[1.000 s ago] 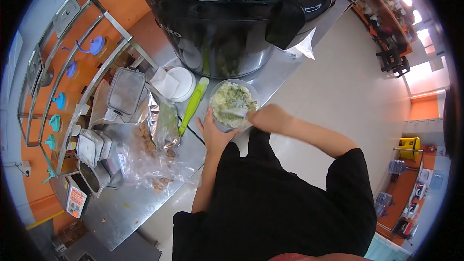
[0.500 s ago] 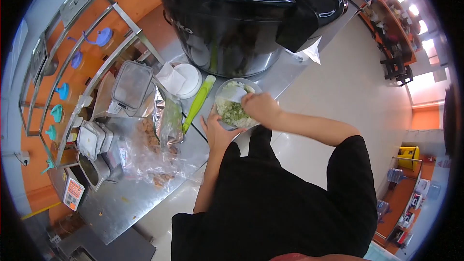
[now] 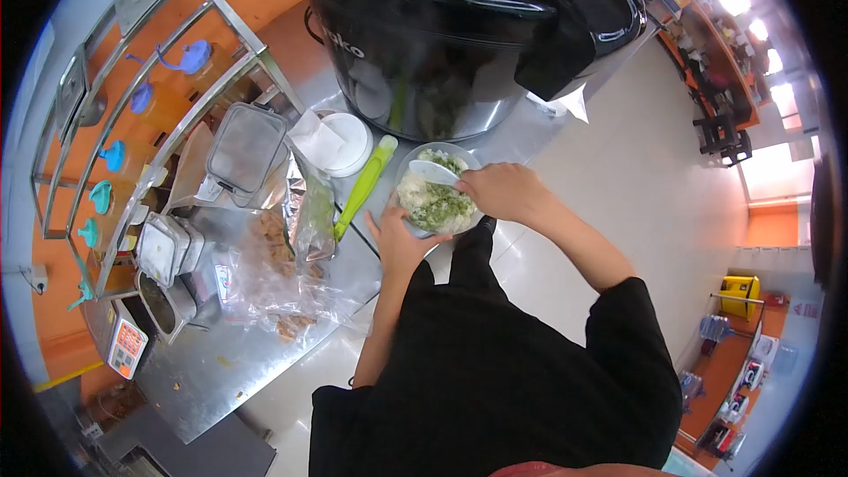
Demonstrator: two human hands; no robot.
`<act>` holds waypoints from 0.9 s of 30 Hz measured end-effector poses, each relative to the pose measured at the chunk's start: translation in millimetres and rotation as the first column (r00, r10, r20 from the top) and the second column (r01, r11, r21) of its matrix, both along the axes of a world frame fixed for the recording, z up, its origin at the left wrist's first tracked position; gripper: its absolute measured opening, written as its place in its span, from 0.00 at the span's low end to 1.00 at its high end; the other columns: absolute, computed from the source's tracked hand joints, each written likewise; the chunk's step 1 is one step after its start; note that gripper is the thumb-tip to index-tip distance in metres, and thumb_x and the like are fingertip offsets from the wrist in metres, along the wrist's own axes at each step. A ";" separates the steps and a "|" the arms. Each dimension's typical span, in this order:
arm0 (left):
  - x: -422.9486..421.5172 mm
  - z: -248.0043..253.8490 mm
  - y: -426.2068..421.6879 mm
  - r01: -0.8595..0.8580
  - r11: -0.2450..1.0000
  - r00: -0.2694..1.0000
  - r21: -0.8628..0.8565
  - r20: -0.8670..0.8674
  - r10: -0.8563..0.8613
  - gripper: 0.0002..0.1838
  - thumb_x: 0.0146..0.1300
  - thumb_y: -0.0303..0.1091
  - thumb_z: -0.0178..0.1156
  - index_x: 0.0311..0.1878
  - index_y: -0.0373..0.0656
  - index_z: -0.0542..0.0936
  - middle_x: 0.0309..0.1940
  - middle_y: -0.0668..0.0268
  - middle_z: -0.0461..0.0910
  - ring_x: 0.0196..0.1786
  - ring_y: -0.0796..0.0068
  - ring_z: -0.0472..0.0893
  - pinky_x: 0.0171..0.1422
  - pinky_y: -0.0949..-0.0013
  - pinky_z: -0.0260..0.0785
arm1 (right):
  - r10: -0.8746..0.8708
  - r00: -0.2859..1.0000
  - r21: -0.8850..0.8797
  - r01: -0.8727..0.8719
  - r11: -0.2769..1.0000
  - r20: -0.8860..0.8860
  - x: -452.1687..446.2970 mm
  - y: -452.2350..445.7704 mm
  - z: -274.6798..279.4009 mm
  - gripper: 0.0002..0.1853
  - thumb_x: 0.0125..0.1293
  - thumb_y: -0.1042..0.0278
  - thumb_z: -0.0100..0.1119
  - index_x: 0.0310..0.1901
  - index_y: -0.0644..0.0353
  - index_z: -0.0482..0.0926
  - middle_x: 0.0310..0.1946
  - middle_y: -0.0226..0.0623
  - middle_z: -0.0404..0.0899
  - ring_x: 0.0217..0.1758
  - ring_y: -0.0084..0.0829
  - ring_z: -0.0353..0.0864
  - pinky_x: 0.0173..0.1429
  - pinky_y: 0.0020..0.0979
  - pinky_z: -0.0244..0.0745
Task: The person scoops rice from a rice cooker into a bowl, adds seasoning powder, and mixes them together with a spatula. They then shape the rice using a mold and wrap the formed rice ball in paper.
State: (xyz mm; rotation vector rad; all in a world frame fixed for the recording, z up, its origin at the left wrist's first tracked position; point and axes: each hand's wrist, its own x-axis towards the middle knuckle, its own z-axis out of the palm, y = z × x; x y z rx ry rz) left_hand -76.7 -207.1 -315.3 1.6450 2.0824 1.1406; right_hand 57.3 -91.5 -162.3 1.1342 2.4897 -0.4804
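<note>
Steel rack (image 3: 237,25) at far L, approx. 10 o'clock from the clear bowl (image 3: 471,157), w/ blue- & teal-topped bottles (image 3: 196,56) showing btwn its rails. Scale (image 3: 128,350) out at 8, by the L end of the worktop (image 3: 212,380); open metal tub (image 3: 184,309) just beside it. Next, clear box (image 3: 247,150) a bit past 9; plastic bag (image 3: 265,287) w/ brown pieces at 8. Round white tub (image 3: 352,146) at 10, then green tool (image 3: 365,187) at 9, near bowl. L hand (image 3: 399,238) at bowl's 7–8, grip clasped round its side, fingers & thumb wide apart. Bowl's at worktop edge, holding white mix (image 3: 442,205) w/ green bits; can't tell if it's resting or held up. Big black cooker (image 3: 442,35) at 12. White spoon (image 3: 433,172) lies over the mix's upper half, tip approx. 10, handle toward 3. R hand (image 3: 502,191) at 3, grip pinching spoon handle.
</note>
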 end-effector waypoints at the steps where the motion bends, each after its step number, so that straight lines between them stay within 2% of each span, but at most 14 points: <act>1: 0.6 -4.0 0.3 -0.006 1.000 1.000 -0.012 -0.014 0.006 0.41 0.24 0.61 0.70 0.38 0.42 0.64 0.53 0.56 0.67 0.61 0.61 0.63 0.64 0.40 0.32 | -0.005 1.000 -0.041 0.006 0.999 0.013 -2.4 4.8 -10.4 0.17 0.63 0.56 0.40 0.39 0.59 0.76 0.35 0.43 0.78 0.41 0.43 0.78 0.44 0.40 0.71; 3: -1.2 -6.6 -0.7 -0.007 1.000 0.999 -0.003 -0.044 0.007 0.41 0.25 0.62 0.69 0.37 0.43 0.64 0.52 0.56 0.67 0.60 0.61 0.64 0.64 0.39 0.32 | -0.114 0.993 -0.125 0.116 0.985 0.023 4.0 28.6 -58.7 0.20 0.65 0.54 0.37 0.40 0.58 0.76 0.37 0.43 0.77 0.43 0.43 0.76 0.48 0.42 0.69; 4: 0.0 -6.9 1.7 -0.018 1.000 0.999 0.025 -0.051 0.019 0.41 0.25 0.63 0.68 0.37 0.43 0.64 0.52 0.56 0.67 0.59 0.61 0.65 0.64 0.40 0.32 | -0.156 0.987 -0.157 0.159 0.975 0.036 3.8 35.4 -59.6 0.21 0.65 0.53 0.35 0.40 0.58 0.76 0.39 0.43 0.77 0.45 0.44 0.75 0.49 0.44 0.67; 7: -0.4 -4.9 2.1 -0.028 0.996 0.997 0.085 -0.071 0.034 0.40 0.25 0.64 0.67 0.36 0.43 0.65 0.48 0.57 0.70 0.56 0.61 0.68 0.64 0.39 0.32 | -0.121 0.990 -0.082 0.126 0.989 0.069 19.7 34.9 -41.4 0.21 0.65 0.52 0.35 0.40 0.57 0.77 0.39 0.43 0.77 0.45 0.45 0.75 0.50 0.43 0.67; 10: 0.6 -8.5 2.5 -0.048 0.996 0.995 0.071 -0.083 0.053 0.40 0.25 0.65 0.67 0.34 0.43 0.66 0.42 0.58 0.72 0.51 0.61 0.71 0.64 0.38 0.31 | -0.112 0.990 0.054 0.108 0.993 0.087 16.6 45.5 -2.2 0.17 0.62 0.57 0.40 0.38 0.55 0.78 0.41 0.42 0.77 0.45 0.42 0.76 0.46 0.42 0.71; 11: -0.4 -9.7 0.5 -0.044 0.998 0.994 0.050 -0.096 0.049 0.40 0.24 0.65 0.67 0.34 0.43 0.66 0.41 0.59 0.73 0.50 0.60 0.72 0.64 0.38 0.31 | -0.008 0.992 0.067 0.000 0.998 0.123 12.1 49.1 -4.6 0.17 0.63 0.56 0.39 0.37 0.55 0.78 0.39 0.42 0.77 0.43 0.43 0.76 0.45 0.42 0.71; 13: -0.1 -8.8 -0.4 -0.048 0.998 0.996 0.043 -0.077 0.052 0.40 0.21 0.60 0.71 0.34 0.42 0.67 0.35 0.63 0.71 0.48 0.62 0.72 0.65 0.41 0.29 | 0.194 0.963 0.088 -0.213 0.973 0.188 -6.2 57.8 -10.1 0.19 0.64 0.53 0.39 0.35 0.55 0.79 0.35 0.40 0.79 0.39 0.43 0.78 0.42 0.42 0.72; 14: -0.2 -7.1 0.7 -0.054 0.998 0.996 0.045 -0.066 0.057 0.40 0.20 0.57 0.73 0.34 0.42 0.67 0.32 0.65 0.70 0.47 0.63 0.72 0.66 0.42 0.29 | 0.282 0.935 0.178 -0.322 0.930 0.217 -15.4 56.7 -27.3 0.13 0.59 0.60 0.47 0.31 0.58 0.79 0.29 0.41 0.79 0.33 0.40 0.80 0.33 0.38 0.74; 17: 0.4 -2.5 -2.3 -0.081 0.993 0.996 -0.083 -0.050 0.077 0.40 0.25 0.65 0.66 0.34 0.44 0.66 0.41 0.58 0.74 0.49 0.60 0.72 0.63 0.37 0.28 | 0.387 0.897 0.202 -0.428 0.881 0.214 -26.3 27.0 -44.9 0.07 0.51 0.68 0.53 0.28 0.61 0.77 0.24 0.42 0.78 0.28 0.37 0.80 0.27 0.35 0.74; 20: 0.9 -5.4 -0.5 -0.099 0.995 0.990 0.018 -0.099 0.101 0.39 0.25 0.64 0.67 0.35 0.44 0.66 0.44 0.56 0.73 0.52 0.60 0.71 0.63 0.37 0.25 | 0.510 0.807 0.298 -0.587 0.753 0.300 -10.3 -5.5 -43.2 0.07 0.46 0.71 0.55 0.27 0.63 0.75 0.19 0.41 0.77 0.24 0.36 0.80 0.27 0.34 0.74; 23: -0.2 -5.5 -0.4 -0.076 0.997 0.993 0.004 -0.095 0.076 0.39 0.24 0.63 0.68 0.35 0.44 0.66 0.47 0.54 0.72 0.54 0.60 0.70 0.64 0.37 0.23 | 0.493 0.831 0.183 -0.543 0.819 0.259 -4.0 2.0 -23.4 0.07 0.47 0.71 0.55 0.30 0.62 0.74 0.20 0.39 0.77 0.24 0.37 0.79 0.26 0.36 0.73; 25: -1.2 -7.1 1.5 -0.073 0.997 0.993 0.039 -0.095 0.076 0.39 0.24 0.63 0.68 0.35 0.44 0.66 0.46 0.55 0.72 0.53 0.60 0.71 0.64 0.37 0.25 | 0.403 0.900 0.177 -0.429 0.886 0.163 -5.3 -5.8 8.9 0.07 0.52 0.69 0.52 0.31 0.61 0.73 0.19 0.38 0.77 0.24 0.38 0.79 0.27 0.36 0.74; 27: 0.3 -6.2 0.5 -0.083 0.996 0.993 0.018 -0.080 0.084 0.38 0.24 0.63 0.68 0.34 0.44 0.66 0.46 0.55 0.72 0.52 0.60 0.71 0.64 0.37 0.26 | 0.314 0.943 0.134 -0.328 0.935 0.113 -4.2 -15.8 13.1 0.08 0.57 0.66 0.48 0.32 0.60 0.73 0.20 0.39 0.77 0.24 0.39 0.79 0.27 0.37 0.74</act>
